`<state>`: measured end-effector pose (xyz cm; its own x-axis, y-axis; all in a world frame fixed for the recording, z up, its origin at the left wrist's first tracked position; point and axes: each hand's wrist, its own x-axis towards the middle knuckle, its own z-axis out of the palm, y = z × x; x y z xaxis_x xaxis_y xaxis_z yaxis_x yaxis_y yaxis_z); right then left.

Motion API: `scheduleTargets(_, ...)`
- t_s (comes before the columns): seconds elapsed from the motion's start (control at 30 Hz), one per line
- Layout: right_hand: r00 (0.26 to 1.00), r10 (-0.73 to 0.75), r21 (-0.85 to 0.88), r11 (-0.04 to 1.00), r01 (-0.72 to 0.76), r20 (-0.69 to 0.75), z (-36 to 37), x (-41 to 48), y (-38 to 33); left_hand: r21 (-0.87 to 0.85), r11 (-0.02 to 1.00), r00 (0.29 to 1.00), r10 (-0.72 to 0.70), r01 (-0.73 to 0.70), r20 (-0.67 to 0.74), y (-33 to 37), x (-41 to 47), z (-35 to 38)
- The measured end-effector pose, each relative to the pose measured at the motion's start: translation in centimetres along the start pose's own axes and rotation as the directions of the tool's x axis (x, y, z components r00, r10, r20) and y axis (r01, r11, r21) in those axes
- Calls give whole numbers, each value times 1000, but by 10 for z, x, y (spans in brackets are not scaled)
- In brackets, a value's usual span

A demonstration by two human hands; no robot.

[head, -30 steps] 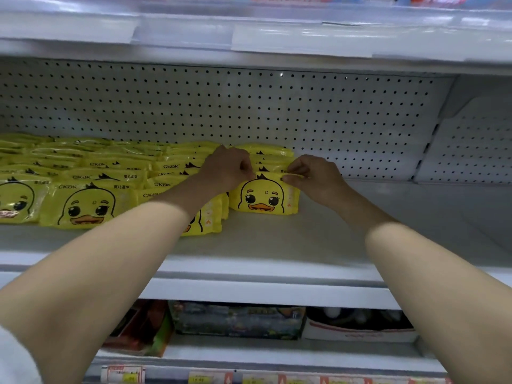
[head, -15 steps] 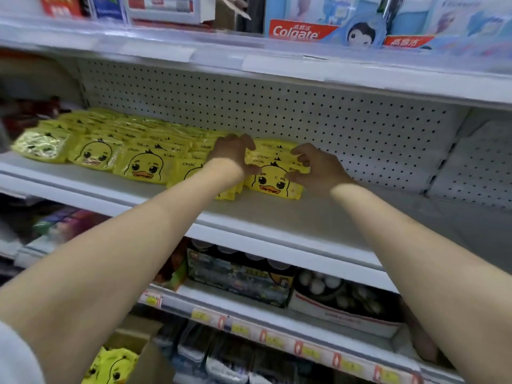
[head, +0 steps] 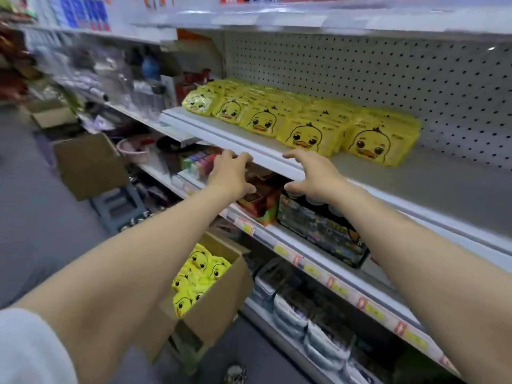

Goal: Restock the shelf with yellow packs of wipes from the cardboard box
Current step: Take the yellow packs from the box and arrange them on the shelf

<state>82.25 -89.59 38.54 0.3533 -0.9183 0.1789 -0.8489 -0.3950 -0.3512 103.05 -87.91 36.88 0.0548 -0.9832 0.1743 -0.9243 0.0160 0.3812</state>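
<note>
Your left hand: empty, fingers loosely curved, hanging just in front of the shelf edge
Your right hand: empty too, fingers spread and relaxed, just beside the same edge, at 3 o'clock from the left
Yellow packs: stacked in rows on the shelf at 12 to 1 o'clock from your hands, duck faces forward; bare shelf lies at 3 o'clock from the last row
Cardboard box: on the floor at 6 o'clock below your left hand, mouth open towards you
Boxed packs: piled loosely inside, faces showing
Key relation: the box sits almost straight under your left hand and at about 7 o'clock from your right, so the left is nearer; its long axis looks to run from 7 to 1 o'clock
Likely next step: reach down for more packs, leading with the left
Watch for: the lower shelf rim juts out between your right hand and the box
</note>
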Motion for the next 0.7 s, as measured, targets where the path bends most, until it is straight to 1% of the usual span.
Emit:
scheduleTargets(0.17, 991, -90, 4, 996, 90, 97, 52, 4, -48, 90, 989, 993, -116, 114, 21, -64, -37, 1)
scheduleTargets(0.37, 957, -157, -43, 984, 172, 243, 106, 29, -87, 119, 973, 973, -211, 199, 99, -126, -45, 5)
scheduleTargets(0.57, 891, -152, -51, 980, 192, 427, 174, 77, -115, 127, 964, 945, -254, 232, 204, -209, -22, 32)
scheduleTargets(0.7, 841, -90, -41, 990, 132, 533, 237, 113, -129, 126, 959, 901, -280, 252, 331, -278, 6, 61)
